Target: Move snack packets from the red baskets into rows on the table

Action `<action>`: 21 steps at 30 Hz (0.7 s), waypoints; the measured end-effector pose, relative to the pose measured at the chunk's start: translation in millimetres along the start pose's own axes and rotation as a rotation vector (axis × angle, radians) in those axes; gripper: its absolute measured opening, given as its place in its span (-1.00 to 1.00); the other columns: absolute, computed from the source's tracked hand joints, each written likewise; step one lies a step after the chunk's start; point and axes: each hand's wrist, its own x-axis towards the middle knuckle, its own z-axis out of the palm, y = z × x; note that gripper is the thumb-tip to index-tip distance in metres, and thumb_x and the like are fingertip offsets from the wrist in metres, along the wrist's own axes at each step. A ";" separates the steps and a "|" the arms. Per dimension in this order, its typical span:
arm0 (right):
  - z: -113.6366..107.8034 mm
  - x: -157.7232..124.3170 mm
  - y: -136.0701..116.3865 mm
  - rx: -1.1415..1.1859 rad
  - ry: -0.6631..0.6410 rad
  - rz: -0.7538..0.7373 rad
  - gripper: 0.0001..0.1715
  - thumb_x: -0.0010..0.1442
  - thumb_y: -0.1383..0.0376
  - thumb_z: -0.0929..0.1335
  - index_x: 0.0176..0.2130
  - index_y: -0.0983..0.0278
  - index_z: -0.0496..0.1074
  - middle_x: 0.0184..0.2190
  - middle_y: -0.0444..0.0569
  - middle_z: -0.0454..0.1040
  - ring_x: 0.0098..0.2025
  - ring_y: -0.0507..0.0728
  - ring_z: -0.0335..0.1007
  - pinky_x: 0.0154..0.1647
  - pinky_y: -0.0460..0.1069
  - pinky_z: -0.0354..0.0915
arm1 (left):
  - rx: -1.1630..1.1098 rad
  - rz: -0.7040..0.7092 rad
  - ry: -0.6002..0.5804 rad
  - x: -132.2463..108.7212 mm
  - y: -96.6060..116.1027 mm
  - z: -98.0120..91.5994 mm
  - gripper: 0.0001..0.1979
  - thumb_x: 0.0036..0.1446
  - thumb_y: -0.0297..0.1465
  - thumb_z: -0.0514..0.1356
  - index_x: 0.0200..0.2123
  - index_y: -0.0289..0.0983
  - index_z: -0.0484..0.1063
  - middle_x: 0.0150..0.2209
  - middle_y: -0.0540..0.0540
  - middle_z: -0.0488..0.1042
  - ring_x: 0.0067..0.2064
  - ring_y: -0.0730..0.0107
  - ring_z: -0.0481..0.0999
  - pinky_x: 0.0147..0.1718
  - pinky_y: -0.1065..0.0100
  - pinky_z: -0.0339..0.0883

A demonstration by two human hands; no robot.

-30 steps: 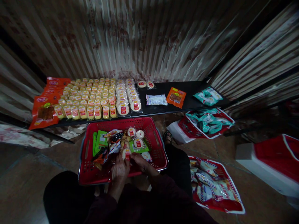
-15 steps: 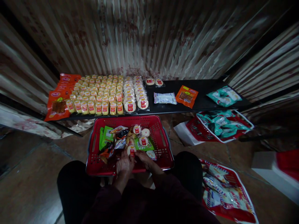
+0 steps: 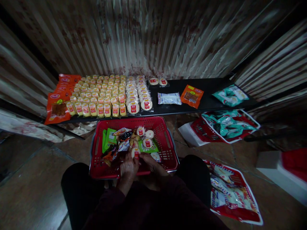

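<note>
Over the near side of a red basket [image 3: 96,169], my left hand [image 3: 129,166] is closed on a round wrapped cake [image 3: 136,153] with a red label. My right hand [image 3: 150,161] is beside it, fingers bent toward the same cake; its fingertips are in shadow, so I cannot tell whether they grip it. Inside the basket are more round wrapped cakes [image 3: 147,143], green packets [image 3: 110,140] and several small striped or dark packets [image 3: 124,136]. A white round piece [image 3: 155,156] lies just past my right fingers.
A black shelf [image 3: 211,86] spans the front, bearing rows of small yellow cakes [image 3: 100,95], round cakes [image 3: 146,103], orange packets [image 3: 192,95], a white packet [image 3: 169,98] and a teal packet [image 3: 230,95]. To the right stand a basket of teal packets [image 3: 229,126] and one of white packets [image 3: 233,191].
The view has shifted slightly. Both hands stay at the near side of the basket, with the round cake still in the left hand.
</note>
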 end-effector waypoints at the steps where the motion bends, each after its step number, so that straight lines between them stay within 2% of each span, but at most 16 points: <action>1: -0.8 0.0 0.8 0.001 -0.014 -0.017 -0.68 -0.11 0.07 0.36 -0.59 0.27 0.30 -0.76 -0.21 0.26 -0.65 -0.02 0.14 -0.55 -0.07 0.08 | -0.002 0.009 0.006 -0.1 -0.3 0.4 -0.62 0.22 -0.38 0.00 0.07 -0.34 0.33 -0.11 -0.20 0.51 -0.31 0.33 0.55 -0.43 0.39 0.34; 4: -3.9 2.4 4.8 -0.010 -0.032 -0.026 -0.68 -0.09 0.07 0.34 -0.56 0.26 0.30 -0.73 -0.21 0.27 -0.62 -0.02 0.17 -0.50 -0.07 0.13 | -0.003 0.025 0.028 0.0 -1.3 1.5 -0.61 0.22 -0.39 -0.02 0.09 -0.35 0.32 -0.12 -0.20 0.51 -0.29 0.32 0.55 -0.42 0.40 0.34; 8: -9.6 12.1 12.8 -0.058 -0.001 0.032 -0.72 -0.08 0.09 0.33 -0.53 0.26 0.30 -0.70 -0.21 0.29 -0.62 -0.02 0.16 -0.52 -0.08 0.12 | -0.006 0.030 0.044 0.6 -3.0 3.8 -0.62 0.21 -0.39 0.00 0.07 -0.33 0.35 -0.09 -0.21 0.50 -0.24 0.31 0.55 -0.39 0.41 0.34; 13: -13.5 20.6 18.4 -0.078 0.111 0.062 -0.74 -0.12 0.15 0.38 -0.55 0.26 0.28 -0.71 -0.22 0.28 -0.62 -0.03 0.16 -0.55 -0.09 0.12 | -0.014 0.019 0.028 0.2 -3.3 5.2 -0.62 0.22 -0.38 -0.01 0.08 -0.34 0.33 -0.11 -0.23 0.50 -0.23 0.27 0.55 -0.37 0.38 0.35; 17: -7.4 13.1 6.1 -0.030 0.170 0.054 -0.66 -0.20 0.12 0.46 -0.51 0.27 0.33 -0.65 -0.18 0.36 -0.57 0.01 0.27 -0.51 -0.06 0.20 | -0.092 -0.042 -0.017 5.5 -1.8 -1.3 -0.60 0.21 -0.41 -0.01 0.10 -0.38 0.30 -0.09 -0.25 0.49 -0.20 0.22 0.55 -0.33 0.33 0.38; 19: -2.1 8.1 -6.0 -0.001 0.215 -0.013 -0.57 -0.25 0.07 0.50 -0.44 0.27 0.38 -0.59 -0.15 0.42 -0.53 0.04 0.33 -0.46 -0.04 0.25 | -0.160 -0.063 -0.039 12.2 -2.9 -6.7 -0.59 0.22 -0.42 -0.02 0.11 -0.39 0.29 -0.07 -0.26 0.49 -0.15 0.21 0.54 -0.27 0.32 0.39; 21: 2.1 5.6 -18.8 0.029 0.239 -0.111 -0.47 -0.26 0.02 0.51 -0.35 0.27 0.41 -0.51 -0.11 0.48 -0.48 0.06 0.37 -0.39 -0.02 0.29 | -0.239 -0.020 -0.039 19.3 -5.7 -10.5 -0.58 0.23 -0.42 -0.03 0.14 -0.34 0.27 -0.02 -0.23 0.47 -0.04 0.24 0.50 -0.13 0.33 0.37</action>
